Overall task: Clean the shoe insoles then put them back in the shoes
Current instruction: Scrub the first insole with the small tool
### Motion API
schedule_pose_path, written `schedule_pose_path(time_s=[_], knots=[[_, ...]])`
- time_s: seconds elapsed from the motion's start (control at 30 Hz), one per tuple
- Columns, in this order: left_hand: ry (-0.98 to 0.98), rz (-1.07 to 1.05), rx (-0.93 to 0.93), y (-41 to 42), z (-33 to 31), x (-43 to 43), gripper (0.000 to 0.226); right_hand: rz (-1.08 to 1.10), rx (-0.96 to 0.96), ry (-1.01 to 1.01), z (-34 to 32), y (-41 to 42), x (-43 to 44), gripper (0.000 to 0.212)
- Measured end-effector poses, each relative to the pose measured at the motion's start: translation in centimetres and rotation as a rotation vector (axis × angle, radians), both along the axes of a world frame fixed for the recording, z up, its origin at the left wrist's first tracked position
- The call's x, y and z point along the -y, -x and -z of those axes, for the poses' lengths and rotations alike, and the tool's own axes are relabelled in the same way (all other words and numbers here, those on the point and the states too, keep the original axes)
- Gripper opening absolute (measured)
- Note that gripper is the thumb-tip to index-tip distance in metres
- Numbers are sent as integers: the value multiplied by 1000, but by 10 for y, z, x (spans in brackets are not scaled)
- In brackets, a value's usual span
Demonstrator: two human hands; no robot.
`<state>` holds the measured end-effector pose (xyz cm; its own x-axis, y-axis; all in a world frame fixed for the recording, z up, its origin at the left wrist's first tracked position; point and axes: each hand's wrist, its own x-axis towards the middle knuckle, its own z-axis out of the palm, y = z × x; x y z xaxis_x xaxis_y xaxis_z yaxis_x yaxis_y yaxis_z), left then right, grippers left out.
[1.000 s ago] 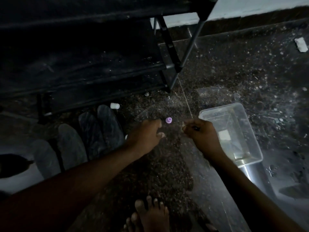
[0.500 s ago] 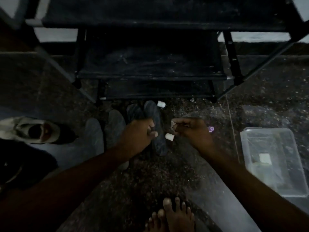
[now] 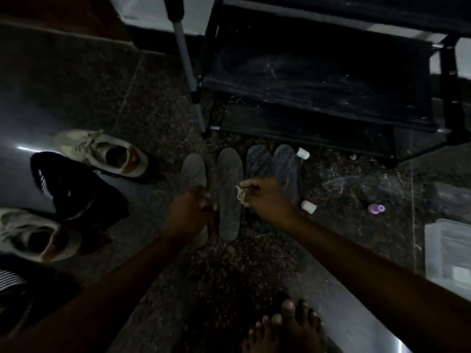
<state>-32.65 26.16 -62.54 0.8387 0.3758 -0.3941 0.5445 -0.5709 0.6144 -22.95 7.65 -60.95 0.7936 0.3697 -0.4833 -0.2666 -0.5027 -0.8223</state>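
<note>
Pinches a pale wad in the right hand above the second insole on the floor. Hides the heel of the leftmost insole under the curled left hand; cannot tell if gripping.

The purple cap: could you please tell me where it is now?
In the head view the purple cap lies on the floor at right, between a small white cylinder and the clear plastic box.
</note>
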Motion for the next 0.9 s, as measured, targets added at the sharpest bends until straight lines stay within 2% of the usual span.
schedule_pose_path(time_s=[0.07,0.17,0.23,0.43,0.67,0.77,0.9], knots=[[5,-79,-14,12,26,-17,25,-54,-12,11,8,7,-17,17],[-43,-128,-57,21,26,-26,52,-113,-42,33,17,12,-40,14],[-50,-193,-143,23,22,-29,46,-66,-135,7,21,15,-54,14],[-79,-254,-210,26,32,-39,50,69,-413,-3,41,23,-84,13],[36,-340,-204,28,43,-43,45,80,-501,14,46,31,-87,7],[85,-372,-223,25,44,-41,44,94,-536,5,45,30,-89,19],[111,-407,-228,20,46,-42,40,115,-551,12,44,32,-89,20]])
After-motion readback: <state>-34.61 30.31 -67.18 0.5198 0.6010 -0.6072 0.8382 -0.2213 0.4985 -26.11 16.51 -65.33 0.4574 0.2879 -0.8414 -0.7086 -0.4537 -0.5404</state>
